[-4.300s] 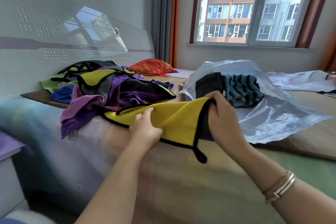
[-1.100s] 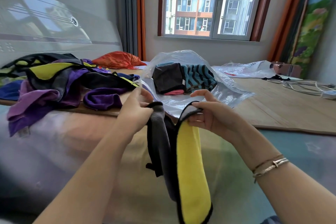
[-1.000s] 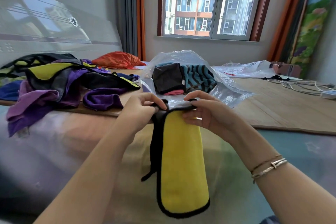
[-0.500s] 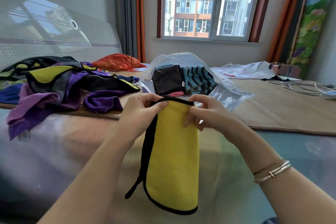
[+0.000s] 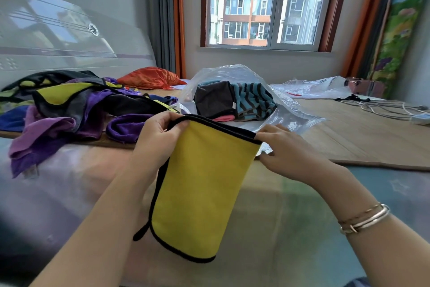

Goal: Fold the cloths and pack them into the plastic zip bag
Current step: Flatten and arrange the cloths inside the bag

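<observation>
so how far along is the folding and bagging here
Done: a few folded cloths, a dark grey one and a teal striped one, sit inside the plastic zip bag. In hand: the left hand and right hand hold a yellow cloth by its top corners, hanging. Left: finishing and bagging it, plus the pile of unfolded cloths.

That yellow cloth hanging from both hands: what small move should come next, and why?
Probably fold it once more, bottom edge up to the top. The yellow cloth hangs long from the left hand and right hand, longer than the folded cloths already inside the plastic zip bag.
</observation>
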Available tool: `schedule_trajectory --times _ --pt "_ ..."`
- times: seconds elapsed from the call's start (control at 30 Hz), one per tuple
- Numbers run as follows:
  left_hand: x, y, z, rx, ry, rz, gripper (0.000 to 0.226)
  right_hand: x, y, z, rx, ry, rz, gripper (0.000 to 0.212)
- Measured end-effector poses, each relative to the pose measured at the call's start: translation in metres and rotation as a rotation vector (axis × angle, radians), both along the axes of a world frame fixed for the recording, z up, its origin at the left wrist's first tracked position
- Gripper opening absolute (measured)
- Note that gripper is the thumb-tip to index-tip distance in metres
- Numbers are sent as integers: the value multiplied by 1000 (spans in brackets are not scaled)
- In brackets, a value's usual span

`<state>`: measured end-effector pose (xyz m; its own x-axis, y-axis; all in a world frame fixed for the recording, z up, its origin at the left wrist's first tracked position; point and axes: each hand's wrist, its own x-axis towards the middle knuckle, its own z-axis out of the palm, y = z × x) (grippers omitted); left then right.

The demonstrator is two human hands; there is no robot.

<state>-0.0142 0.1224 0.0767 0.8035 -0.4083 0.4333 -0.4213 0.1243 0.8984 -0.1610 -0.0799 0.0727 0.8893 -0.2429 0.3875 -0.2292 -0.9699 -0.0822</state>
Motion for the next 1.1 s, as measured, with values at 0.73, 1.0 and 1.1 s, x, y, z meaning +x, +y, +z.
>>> schedule_trajectory --times 0.73,1.0,1.1 --pt "-6 -9 4 -230 223 -85 15 4 16 -13 1614 -54 276 43" --pt "-6 -18 -4 238 514 -146 63 -5 11 13 1684 -243 193 45" --pt "-10 -16 -3 253 476 -317 58 -2 5 11 1739 -331 161 47"
